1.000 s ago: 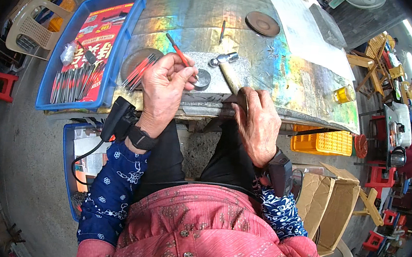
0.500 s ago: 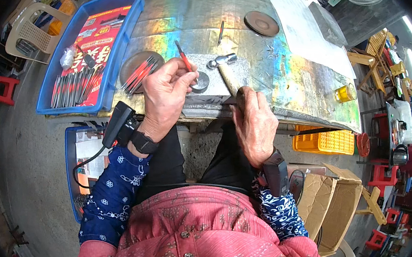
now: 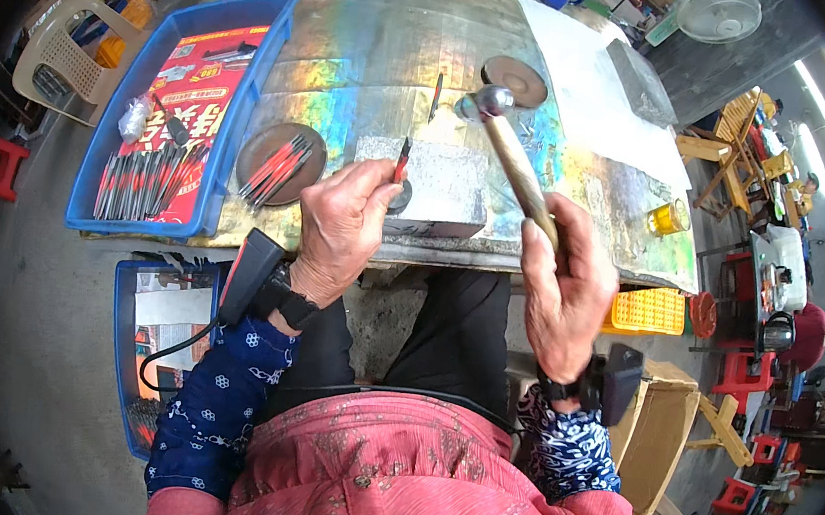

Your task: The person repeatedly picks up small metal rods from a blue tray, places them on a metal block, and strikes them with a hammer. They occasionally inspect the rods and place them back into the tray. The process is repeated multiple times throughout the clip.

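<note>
Left hand (image 3: pixel 340 230) pinches a red-handled tool (image 3: pixel 402 159) at frame centre; right hand (image 3: pixel 563 283) grips a raised hammer (image 3: pixel 510 147) over the metal block (image 3: pixel 435 185).

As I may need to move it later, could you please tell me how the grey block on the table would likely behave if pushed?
The grey block looks like solid metal or stone, so probably heavy and stiff. Its flat, squat shape should resist tipping or rolling. On the shiny metal table it might slide rather than grip. The left hand holds a small red-handled tool upright at its edge.
</note>
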### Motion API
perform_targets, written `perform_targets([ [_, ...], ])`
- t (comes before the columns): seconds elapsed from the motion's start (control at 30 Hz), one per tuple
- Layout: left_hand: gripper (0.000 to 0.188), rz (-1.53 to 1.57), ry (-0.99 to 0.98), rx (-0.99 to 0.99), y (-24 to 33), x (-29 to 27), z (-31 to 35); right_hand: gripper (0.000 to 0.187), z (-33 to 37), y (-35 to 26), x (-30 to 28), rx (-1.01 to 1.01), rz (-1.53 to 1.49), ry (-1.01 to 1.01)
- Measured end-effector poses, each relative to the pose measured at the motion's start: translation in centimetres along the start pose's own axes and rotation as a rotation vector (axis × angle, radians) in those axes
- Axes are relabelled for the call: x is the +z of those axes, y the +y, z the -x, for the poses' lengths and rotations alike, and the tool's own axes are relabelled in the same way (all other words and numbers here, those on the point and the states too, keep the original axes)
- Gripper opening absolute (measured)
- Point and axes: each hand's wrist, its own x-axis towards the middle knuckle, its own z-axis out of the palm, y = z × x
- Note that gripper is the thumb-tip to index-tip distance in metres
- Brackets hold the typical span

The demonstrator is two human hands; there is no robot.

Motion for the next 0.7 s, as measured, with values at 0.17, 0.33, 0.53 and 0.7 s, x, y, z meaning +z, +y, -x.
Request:
perform_targets([
  [0.17,0.014,0.014,0.008,0.010,-0.1,0.0,0.1,0.023,-0.7,-3.6,-2.8,-0.045,0.072,-0.147],
  [0.33,0.015,-0.001,0.028,0.031,-0.1,0.1,0.1,0.021,-1.4,-4.7,-3.1,-0.150,0.086,-0.184],
  [0.53,0.014,0.010,0.030,-0.001,0.0,0.1,0.2,0.025,-1.9,-6.4,-4.0,-0.205,0.013,-0.009],
  [0.7,0.012,0.047,0.052,0.013,-0.2,0.1,0.1,0.017,-2.5,-5.0,-2.5,-0.107,0.126,-0.305],
])
